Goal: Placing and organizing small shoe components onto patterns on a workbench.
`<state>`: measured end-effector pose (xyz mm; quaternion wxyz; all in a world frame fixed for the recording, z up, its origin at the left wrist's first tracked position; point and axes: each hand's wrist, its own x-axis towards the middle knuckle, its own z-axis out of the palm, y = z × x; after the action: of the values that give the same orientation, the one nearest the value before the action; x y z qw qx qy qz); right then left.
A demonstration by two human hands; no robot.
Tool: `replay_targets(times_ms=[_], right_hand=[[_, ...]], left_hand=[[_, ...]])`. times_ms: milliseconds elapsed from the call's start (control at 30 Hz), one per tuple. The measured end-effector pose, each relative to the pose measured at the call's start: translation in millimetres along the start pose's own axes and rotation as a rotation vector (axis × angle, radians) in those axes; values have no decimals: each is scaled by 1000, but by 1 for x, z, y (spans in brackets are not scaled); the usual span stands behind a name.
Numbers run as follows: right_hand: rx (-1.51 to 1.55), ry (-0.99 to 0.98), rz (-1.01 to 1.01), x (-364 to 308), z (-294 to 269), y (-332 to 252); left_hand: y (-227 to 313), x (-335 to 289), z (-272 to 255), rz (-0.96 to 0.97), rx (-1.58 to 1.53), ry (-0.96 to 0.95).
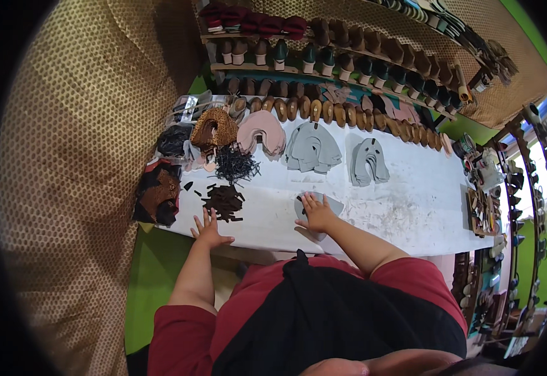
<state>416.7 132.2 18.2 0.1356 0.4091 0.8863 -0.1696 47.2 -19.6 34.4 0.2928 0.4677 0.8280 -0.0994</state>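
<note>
My right hand (318,214) lies flat with its fingers spread, pressing on a grey shoe-upper piece (332,203) near the table's front edge. Part of that piece is hidden under the palm. To the left, my left hand (208,232) holds nothing; its fingers are apart at the table edge, just short of a pile of short dark brown strips (224,202). Beyond the right hand rests a stack of grey upper pieces (311,150). Farther right is a second grey stack (368,164), curved like a horseshoe with small dark marks on top.
The white-covered table (411,207) also bears pink curved pieces (262,130), a brown patterned stack (213,130), black shreds (236,164) and dark scraps (159,193) at left. Wooden shoe lasts (316,111) line its back. Shelves of shoes (364,66) rise behind; tools (481,213) sit at right.
</note>
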Motion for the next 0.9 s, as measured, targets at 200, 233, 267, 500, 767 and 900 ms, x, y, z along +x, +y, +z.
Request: replay_targets(times_ms=[200, 233, 267, 500, 767, 900], right_hand=[[-63, 68, -51, -3, 9, -9], [-59, 83, -63, -2, 10, -9], [-56, 98, -74, -2, 12, -9], [7, 72, -40, 6, 9, -2], [27, 107, 5, -3, 5, 4], [-33, 112, 63, -3, 0, -8]], left_hand=[[1, 0, -1, -7, 16, -9], [3, -1, -1, -3, 6, -18], [4, -1, -2, 0, -4, -26], [3, 0, -1, 1, 5, -33], [1, 4, -1, 10, 38, -17], [-2, 4, 1, 21, 29, -3]])
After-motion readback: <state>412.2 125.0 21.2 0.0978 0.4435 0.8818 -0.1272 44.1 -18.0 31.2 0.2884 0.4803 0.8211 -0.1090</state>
